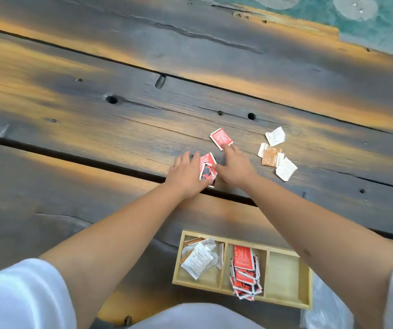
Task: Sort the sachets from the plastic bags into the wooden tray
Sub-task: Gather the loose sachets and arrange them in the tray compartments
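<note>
Low in the frame, right of centre, sits the wooden tray (288, 302): white sachets (199, 261) in its left compartment, a heap of red sachets (244, 269) in the middle one, the right one bare. Clear plastic (326, 305) pokes out at the lower right corner.

Up to mid-frame now. The left hand (186, 174) grips a small stack of red packets (207, 169), fingers curled round its edge. The right hand (234, 166) reaches out, fingers extended, a fingertip pressing the near corner of a loose red sachet (221, 138) on the plank table (95, 110).

Right of that, well apart, lies a cluster of white and tan sachets (276, 154).

These look featherlight, thin and crinkly, probably slick; best slid by a corner, then pinched at an edge.
</note>
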### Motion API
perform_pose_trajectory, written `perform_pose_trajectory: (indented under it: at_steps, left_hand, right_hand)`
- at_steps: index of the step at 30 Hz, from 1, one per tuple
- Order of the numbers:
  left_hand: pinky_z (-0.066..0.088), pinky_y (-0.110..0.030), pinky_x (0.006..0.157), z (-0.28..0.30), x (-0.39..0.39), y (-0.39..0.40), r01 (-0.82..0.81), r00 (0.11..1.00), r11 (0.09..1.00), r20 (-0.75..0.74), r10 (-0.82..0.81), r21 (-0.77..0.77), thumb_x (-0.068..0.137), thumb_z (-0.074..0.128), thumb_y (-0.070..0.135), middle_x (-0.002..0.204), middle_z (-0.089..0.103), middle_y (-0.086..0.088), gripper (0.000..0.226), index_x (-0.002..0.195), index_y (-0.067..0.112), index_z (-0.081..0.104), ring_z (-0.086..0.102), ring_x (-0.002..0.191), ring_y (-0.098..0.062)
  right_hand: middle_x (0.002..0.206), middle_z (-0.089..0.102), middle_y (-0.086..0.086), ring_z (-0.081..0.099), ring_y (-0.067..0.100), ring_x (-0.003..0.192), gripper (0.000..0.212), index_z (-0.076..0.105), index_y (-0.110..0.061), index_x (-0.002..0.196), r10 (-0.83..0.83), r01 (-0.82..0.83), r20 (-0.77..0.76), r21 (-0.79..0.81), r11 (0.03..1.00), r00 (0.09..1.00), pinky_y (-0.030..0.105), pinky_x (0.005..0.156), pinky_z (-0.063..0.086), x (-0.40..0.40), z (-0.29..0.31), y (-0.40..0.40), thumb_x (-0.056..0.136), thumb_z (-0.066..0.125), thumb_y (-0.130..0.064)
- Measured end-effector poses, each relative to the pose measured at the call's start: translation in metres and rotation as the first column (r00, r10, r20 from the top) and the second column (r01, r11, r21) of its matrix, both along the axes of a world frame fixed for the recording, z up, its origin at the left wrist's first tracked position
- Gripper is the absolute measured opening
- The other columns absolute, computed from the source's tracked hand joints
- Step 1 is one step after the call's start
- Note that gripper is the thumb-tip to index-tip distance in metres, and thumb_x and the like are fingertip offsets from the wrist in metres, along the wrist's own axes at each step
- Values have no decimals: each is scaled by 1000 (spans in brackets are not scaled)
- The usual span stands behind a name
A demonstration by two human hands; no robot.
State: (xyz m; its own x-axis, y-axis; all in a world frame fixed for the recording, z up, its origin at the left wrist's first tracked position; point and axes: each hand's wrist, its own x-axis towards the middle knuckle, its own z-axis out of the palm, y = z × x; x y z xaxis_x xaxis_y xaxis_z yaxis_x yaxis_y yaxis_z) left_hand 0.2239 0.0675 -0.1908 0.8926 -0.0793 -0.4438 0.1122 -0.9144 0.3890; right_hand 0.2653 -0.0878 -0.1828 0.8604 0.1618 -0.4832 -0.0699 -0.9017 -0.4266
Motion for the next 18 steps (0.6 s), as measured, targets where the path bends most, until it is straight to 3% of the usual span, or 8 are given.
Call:
perform_pose_trajectory:
  at_steps: [5,9,14,18]
  left_hand:
    - [30,-45,108,-28,12,-11,-94,995,996,26,93,5,74,72,55,148,30,-9,90,147,23,28,28,135,-31]
    - [31,-42,101,-41,13,-15,-146,983,989,110,146,-9,71,75,51,135,36,-1,68,129,28,47,34,126,-27]
    - [30,-39,94,-47,23,-15,-174,978,982,107,181,-73,75,74,47,126,45,4,53,120,30,54,37,121,-23]
    - [29,-39,90,-48,24,-14,-164,980,984,100,171,-73,77,74,47,126,51,4,53,122,31,51,38,123,-23]
  right_hand:
    - [146,37,16,42,40,130,67,37,-17,146,-42,42,2,-19,999,999,42,108,36,39,-22,5,87,63,-35]
    - [152,32,13,35,40,133,62,41,-23,145,-64,66,40,-47,997,997,40,111,31,55,-37,0,88,62,-35]
    - [126,53,8,45,32,119,31,59,-22,119,-133,144,150,-64,987,980,42,100,41,62,-46,-4,88,62,-25]
    - [121,59,9,51,31,115,40,53,-19,119,-194,195,109,-1,981,975,43,93,45,60,-49,3,81,66,-19]
